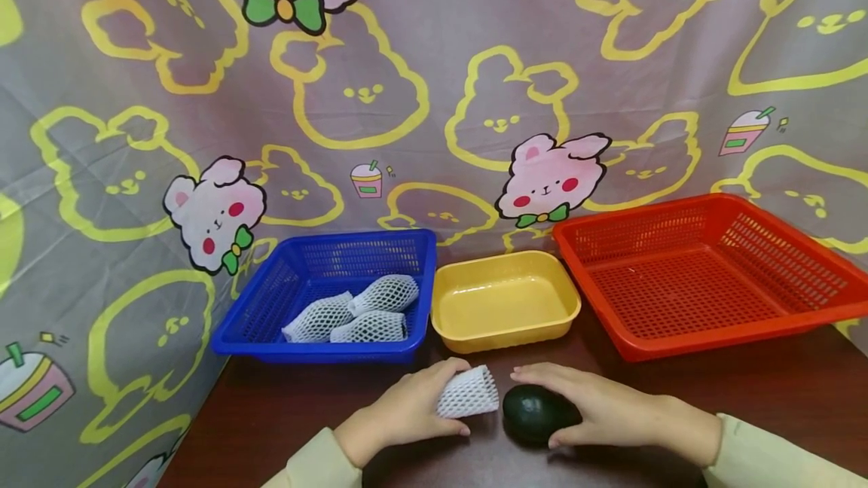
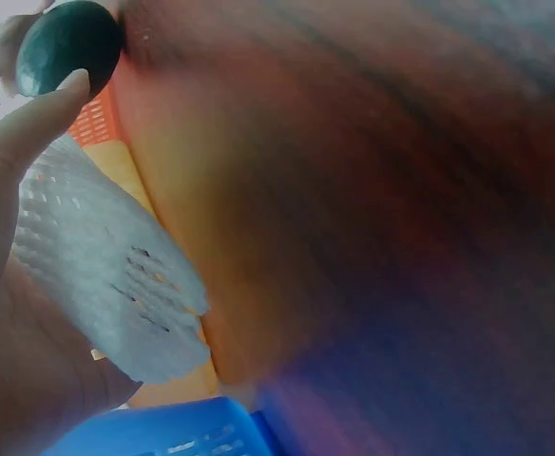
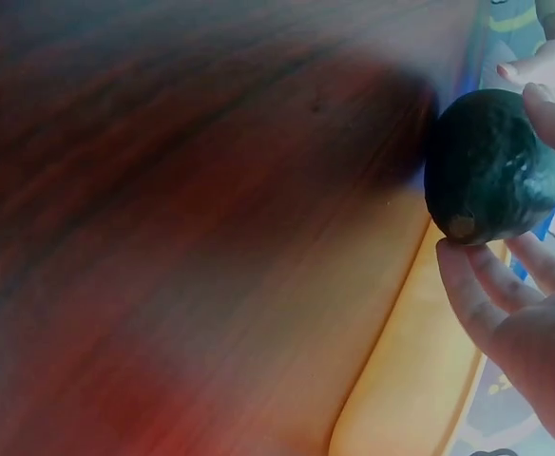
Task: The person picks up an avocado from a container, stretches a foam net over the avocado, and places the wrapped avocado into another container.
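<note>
My left hand (image 1: 407,407) holds a white foam net sleeve (image 1: 470,392) low over the front of the table, its open end facing right. In the left wrist view the sleeve (image 2: 116,266) looks limp and lies along the palm, with the thumb apart from it. Just to the right, a dark green avocado (image 1: 532,413) is gripped by my right hand (image 1: 620,409), thumb on the near side and fingers over the far side. The right wrist view shows the avocado's stem end (image 3: 462,226) close to the fingertips. A narrow gap separates sleeve and avocado.
A blue basket (image 1: 319,356) at the back left contains several net-wrapped avocados (image 1: 385,294). Beside it stands a yellow tray (image 1: 505,337), with a red basket (image 1: 678,292) at the right. A patterned cloth (image 1: 434,96) hangs behind the dark wooden table (image 1: 271,413).
</note>
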`<move>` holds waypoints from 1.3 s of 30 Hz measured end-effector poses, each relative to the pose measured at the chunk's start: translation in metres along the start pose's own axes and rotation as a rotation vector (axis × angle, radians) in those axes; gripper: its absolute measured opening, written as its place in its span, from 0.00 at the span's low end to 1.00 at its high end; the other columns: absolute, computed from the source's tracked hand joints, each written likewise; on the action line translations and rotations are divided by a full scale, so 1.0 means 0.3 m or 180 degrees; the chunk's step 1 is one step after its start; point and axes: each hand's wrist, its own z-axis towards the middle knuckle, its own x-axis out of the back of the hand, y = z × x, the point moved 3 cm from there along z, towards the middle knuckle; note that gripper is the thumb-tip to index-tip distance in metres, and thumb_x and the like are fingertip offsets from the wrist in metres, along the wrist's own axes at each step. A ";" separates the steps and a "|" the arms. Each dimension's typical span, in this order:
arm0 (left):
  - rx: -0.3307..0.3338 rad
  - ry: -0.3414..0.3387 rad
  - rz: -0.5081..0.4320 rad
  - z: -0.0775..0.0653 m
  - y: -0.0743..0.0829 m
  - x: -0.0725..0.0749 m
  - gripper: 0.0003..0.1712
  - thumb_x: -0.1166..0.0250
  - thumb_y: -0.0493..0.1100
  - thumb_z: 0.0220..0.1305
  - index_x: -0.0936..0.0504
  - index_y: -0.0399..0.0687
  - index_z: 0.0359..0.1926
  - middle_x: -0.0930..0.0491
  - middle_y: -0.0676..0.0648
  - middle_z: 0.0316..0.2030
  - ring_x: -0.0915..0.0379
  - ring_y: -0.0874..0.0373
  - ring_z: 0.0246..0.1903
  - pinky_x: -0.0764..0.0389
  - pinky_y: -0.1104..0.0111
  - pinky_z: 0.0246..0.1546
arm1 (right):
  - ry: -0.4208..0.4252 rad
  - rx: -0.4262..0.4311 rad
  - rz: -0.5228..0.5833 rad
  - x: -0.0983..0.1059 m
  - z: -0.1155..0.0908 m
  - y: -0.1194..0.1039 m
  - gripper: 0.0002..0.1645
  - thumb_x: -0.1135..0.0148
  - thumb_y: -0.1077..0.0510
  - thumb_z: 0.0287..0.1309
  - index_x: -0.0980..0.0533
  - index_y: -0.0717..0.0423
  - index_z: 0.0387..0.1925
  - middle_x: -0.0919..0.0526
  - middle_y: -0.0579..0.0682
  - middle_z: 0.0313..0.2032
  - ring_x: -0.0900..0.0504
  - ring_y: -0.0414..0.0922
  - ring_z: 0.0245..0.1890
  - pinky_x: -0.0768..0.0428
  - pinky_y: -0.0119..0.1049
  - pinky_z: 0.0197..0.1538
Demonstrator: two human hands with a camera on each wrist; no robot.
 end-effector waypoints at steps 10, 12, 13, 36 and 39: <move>0.0018 -0.0181 0.0000 0.013 0.001 -0.009 0.42 0.23 0.62 0.55 0.30 0.55 0.66 0.21 0.55 0.53 0.25 0.65 0.47 0.22 0.63 0.47 | -0.0022 0.0003 0.0023 -0.009 0.010 0.007 0.44 0.24 0.47 0.58 0.32 0.46 0.72 0.26 0.45 0.65 0.25 0.44 0.63 0.23 0.44 0.61; 0.0035 -0.0209 -0.0006 0.015 0.000 -0.012 0.42 0.24 0.63 0.56 0.30 0.56 0.66 0.21 0.56 0.53 0.25 0.66 0.46 0.22 0.64 0.47 | -0.0052 -0.0005 0.0070 -0.012 0.013 0.008 0.44 0.23 0.48 0.57 0.32 0.46 0.72 0.26 0.44 0.65 0.25 0.43 0.62 0.23 0.43 0.60; 0.0045 -0.0223 -0.0012 0.014 0.001 -0.013 0.41 0.25 0.64 0.57 0.30 0.56 0.66 0.21 0.56 0.53 0.25 0.66 0.46 0.22 0.64 0.47 | -0.0060 -0.0011 0.0083 -0.014 0.014 0.008 0.45 0.23 0.48 0.57 0.32 0.47 0.72 0.26 0.43 0.64 0.25 0.43 0.61 0.23 0.42 0.60; 0.0092 -0.0291 0.0116 0.028 0.002 -0.022 0.37 0.25 0.63 0.58 0.27 0.58 0.63 0.21 0.59 0.51 0.26 0.67 0.46 0.23 0.62 0.46 | -0.0004 -0.0135 0.0059 0.006 0.021 -0.002 0.44 0.21 0.56 0.52 0.32 0.47 0.69 0.26 0.40 0.60 0.24 0.40 0.58 0.22 0.41 0.58; 0.0090 -0.0293 0.0177 0.034 0.000 -0.022 0.37 0.25 0.63 0.57 0.27 0.58 0.63 0.21 0.58 0.50 0.26 0.67 0.46 0.24 0.62 0.46 | 0.0086 -0.0133 0.0017 0.022 0.025 -0.003 0.45 0.21 0.56 0.52 0.32 0.47 0.69 0.26 0.41 0.61 0.24 0.40 0.58 0.22 0.42 0.59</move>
